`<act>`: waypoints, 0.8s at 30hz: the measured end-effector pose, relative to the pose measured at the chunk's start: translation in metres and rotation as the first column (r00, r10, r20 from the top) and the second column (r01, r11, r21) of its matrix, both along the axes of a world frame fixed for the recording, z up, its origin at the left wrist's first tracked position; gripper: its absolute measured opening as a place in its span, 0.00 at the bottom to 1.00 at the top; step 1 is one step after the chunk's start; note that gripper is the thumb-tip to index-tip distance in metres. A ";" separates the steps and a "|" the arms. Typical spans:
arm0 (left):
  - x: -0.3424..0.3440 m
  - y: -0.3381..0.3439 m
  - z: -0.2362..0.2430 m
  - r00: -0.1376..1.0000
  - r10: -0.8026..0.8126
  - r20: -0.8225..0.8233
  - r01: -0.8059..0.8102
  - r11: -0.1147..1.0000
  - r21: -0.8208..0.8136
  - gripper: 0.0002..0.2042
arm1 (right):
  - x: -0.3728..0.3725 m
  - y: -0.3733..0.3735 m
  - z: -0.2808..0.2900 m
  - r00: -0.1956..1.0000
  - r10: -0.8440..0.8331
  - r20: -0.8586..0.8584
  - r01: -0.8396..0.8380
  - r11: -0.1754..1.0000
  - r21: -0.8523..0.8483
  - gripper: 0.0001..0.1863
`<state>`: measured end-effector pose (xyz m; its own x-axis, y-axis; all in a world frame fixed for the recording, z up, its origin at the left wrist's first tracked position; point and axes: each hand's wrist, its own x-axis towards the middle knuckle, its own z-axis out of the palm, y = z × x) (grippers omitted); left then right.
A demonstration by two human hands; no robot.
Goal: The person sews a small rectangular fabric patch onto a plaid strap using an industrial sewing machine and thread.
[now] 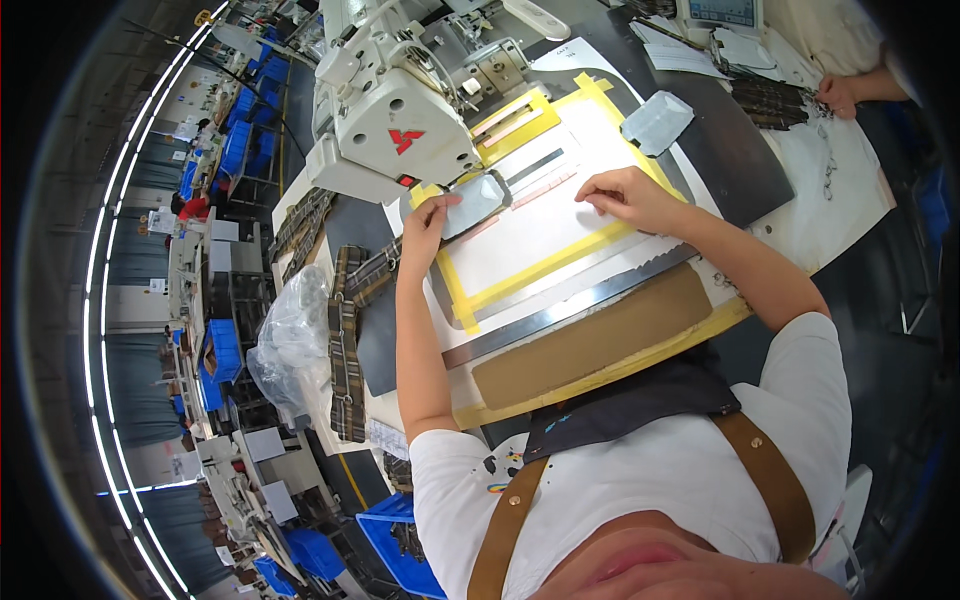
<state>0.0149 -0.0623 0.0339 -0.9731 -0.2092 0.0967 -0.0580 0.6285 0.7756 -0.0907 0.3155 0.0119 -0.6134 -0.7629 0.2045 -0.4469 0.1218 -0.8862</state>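
My left hand (433, 218) pinches the near end of a translucent grey rectangular block (474, 201) that lies over a dark strip on the white sewing template (522, 255), which is edged with yellow tape. A plaid strap (376, 268) runs leftward from beneath the block. My right hand (620, 200) is curled just above the template, to the right of some pink strips (543, 190); whatever its fingertips hold, if anything, is too small to make out. A large white sewing machine head (375, 125) stands over the template's far left.
A second grey block (656, 121) sits at the back right. A clear plastic bag (290, 340) and more plaid straps lie left. Another person's hand (838, 97) touches plaid pieces at the far right. A blue crate (400, 560) stands low left, near workbenches.
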 end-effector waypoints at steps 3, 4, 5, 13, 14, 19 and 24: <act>-0.015 0.011 0.009 0.997 -0.022 0.072 0.024 0.999 -0.025 0.13 | -0.001 0.011 0.001 0.998 -0.057 0.002 0.057 0.998 -0.020 0.09; -0.024 0.016 0.010 0.994 -0.056 0.091 0.063 0.996 -0.070 0.13 | -0.002 0.013 -0.003 0.998 -0.056 -0.014 0.056 0.998 -0.039 0.09; -0.021 0.015 0.007 0.995 -0.084 0.050 0.089 0.991 -0.104 0.13 | -0.004 0.015 -0.006 0.998 -0.060 -0.032 0.058 0.997 -0.056 0.09; -0.002 0.000 -0.019 0.997 -0.006 -0.078 -0.001 0.995 -0.100 0.11 | 0.003 0.005 0.004 1.000 0.009 0.014 -0.009 1.000 -0.004 0.08; -0.005 0.003 -0.022 0.991 0.004 -0.133 -0.020 0.992 -0.121 0.10 | 0.004 0.006 0.003 1.000 -0.004 0.021 0.004 1.000 -0.013 0.09; -0.005 0.013 -0.015 0.979 -0.005 -0.206 -0.018 0.994 -0.108 0.07 | 0.004 0.006 0.003 1.000 -0.008 0.023 0.008 1.000 -0.004 0.09; -0.002 0.016 -0.014 0.977 -0.002 -0.214 -0.030 0.989 -0.148 0.09 | 0.003 0.004 0.004 1.000 -0.012 0.002 0.012 1.000 -0.004 0.08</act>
